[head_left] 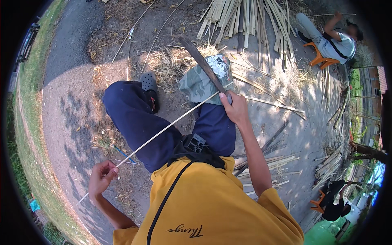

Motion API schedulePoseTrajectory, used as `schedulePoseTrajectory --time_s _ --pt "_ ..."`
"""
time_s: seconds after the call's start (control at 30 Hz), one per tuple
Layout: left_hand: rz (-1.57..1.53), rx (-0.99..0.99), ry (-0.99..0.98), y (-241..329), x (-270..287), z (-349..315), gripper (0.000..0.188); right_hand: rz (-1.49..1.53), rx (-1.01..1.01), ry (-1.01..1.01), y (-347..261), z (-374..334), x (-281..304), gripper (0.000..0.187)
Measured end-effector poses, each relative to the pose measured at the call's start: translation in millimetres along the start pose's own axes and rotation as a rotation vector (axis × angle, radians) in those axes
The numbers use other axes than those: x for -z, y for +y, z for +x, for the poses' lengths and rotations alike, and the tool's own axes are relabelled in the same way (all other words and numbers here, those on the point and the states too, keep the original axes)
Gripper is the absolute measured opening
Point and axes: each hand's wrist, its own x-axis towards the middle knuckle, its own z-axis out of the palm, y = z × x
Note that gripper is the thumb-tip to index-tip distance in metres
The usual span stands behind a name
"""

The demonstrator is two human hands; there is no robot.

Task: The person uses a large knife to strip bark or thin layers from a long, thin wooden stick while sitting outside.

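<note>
A long, thin, pale bamboo strip slants across my lap, from the lower left up to my right knee. My left hand pinches it near its lower end, fingers closed. My right hand is wrapped round the near end of a long, dark brown, knife-like tool, its thumb pressed by the strip. This tool points away from me and crosses the strip's upper end. Which part of it is blade is unclear. Beneath it, a camouflage cloth with a crumpled silver patch covers my right knee.
Many split bamboo strips lie fanned out ahead, with curly shavings nearby. More strips lie to my right. One person sits on an orange stool at far right; another, in black, sits lower right.
</note>
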Motion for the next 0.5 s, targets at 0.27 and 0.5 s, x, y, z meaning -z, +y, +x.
schedulePoseTrajectory --time_s 0.27,0.5 --pt "0.607 -0.508 0.556 73 -77 26 0.031 -0.021 -0.014 0.008 -6 0 1 0.057" --pt "0.514 -0.733 0.22 109 -191 124 0.034 -0.021 -0.039 -0.018 -11 0 3 0.057"
